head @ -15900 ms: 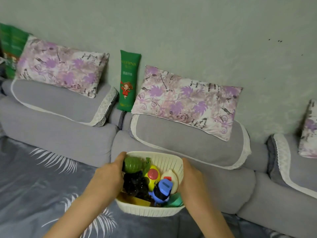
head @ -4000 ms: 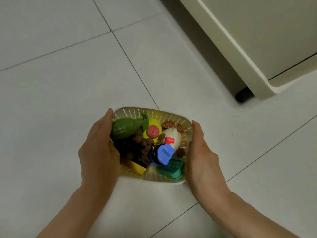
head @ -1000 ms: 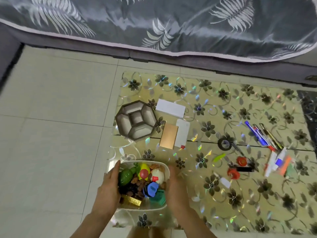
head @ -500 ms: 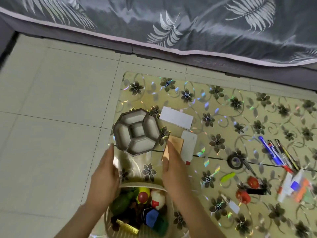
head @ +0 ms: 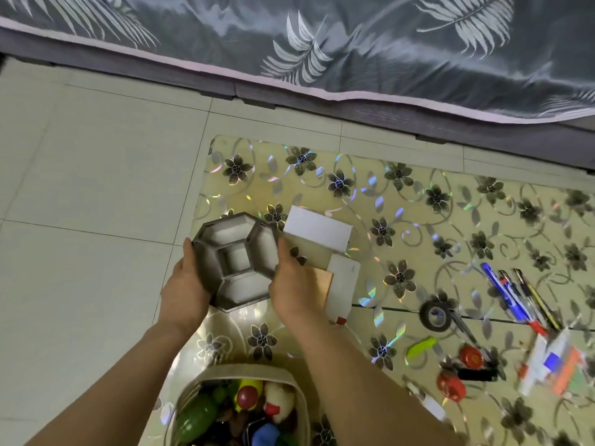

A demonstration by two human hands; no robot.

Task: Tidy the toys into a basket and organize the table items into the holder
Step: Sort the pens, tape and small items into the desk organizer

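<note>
An octagonal grey holder (head: 236, 260) with several empty compartments sits at the left end of the flower-patterned table (head: 386, 201). My left hand (head: 186, 289) grips its left side and my right hand (head: 294, 284) grips its right side. Near the bottom edge stands the cream basket (head: 244, 371), full of toys: a green one, a yellow one with a red ball, a white one and a blue one. Between my forearms the basket is untouched.
White cards (head: 317, 230) and a brown card (head: 325, 284) lie right of the holder. Further right are a black tape roll (head: 434, 315), several pens (head: 518, 296), red round pieces (head: 450, 384), a green clip (head: 420, 346) and small boxes (head: 553, 365). A sofa with a grey leaf cover (head: 354, 43) runs along the top.
Both hands let go of the basket, which now rests on the table, and moved forward to take hold of the octagonal holder's two sides.
</note>
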